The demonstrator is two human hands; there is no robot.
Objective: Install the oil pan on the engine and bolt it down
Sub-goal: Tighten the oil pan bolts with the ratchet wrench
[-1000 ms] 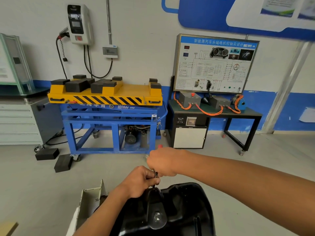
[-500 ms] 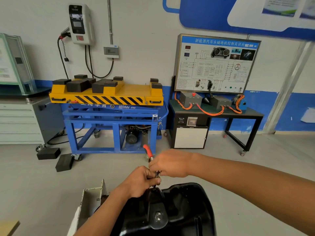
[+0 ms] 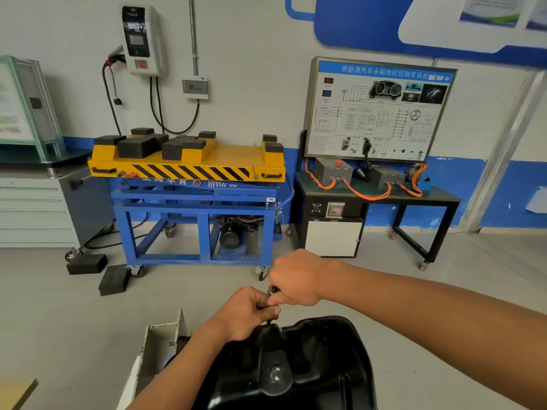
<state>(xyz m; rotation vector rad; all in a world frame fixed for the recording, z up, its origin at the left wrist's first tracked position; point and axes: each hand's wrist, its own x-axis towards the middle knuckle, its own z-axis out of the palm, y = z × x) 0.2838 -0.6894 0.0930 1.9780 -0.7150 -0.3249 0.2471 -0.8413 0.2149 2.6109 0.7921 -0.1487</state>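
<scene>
head view, nearest first: a black oil pan (image 3: 325, 365) fills the bottom edge. it is glossy pressed metal with rounded walls, a raised rib and a small round boss on its face. what it sits on is out of sight.

just above its far lip the two hands meet. the left hand (image 3: 248, 313) has its fingers curled and pinches the thin dark shaft of a tool (image 3: 272, 290) where it drops to the pan's rim. the right hand (image 3: 299, 278) is a closed fist wrapped round the tool's upper end, hiding the handle; only a small shiny metal head shows between the two hands.

left of the pan stands a white sheet-metal bracket (image 3: 159, 335), folded and scuffed.

farther off, on the smooth grey floor, lie two matte black rubber blocks (image 3: 114, 279), one beside the other. behind them is a blue steel-tube trolley (image 3: 195, 220) on castors, topped by a flat yellow platform (image 3: 189, 167) with black hazard stripes and more blocks on it.

to its right a black-framed bench (image 3: 381, 196) carries grey boxes linked by orange cables (image 3: 364, 196), under an upright printed wiring board (image 3: 379, 109).

a grey drawer cabinet (image 3: 35, 208) stands at the left, and a white charger box (image 3: 143, 39) hangs on the wall.
</scene>
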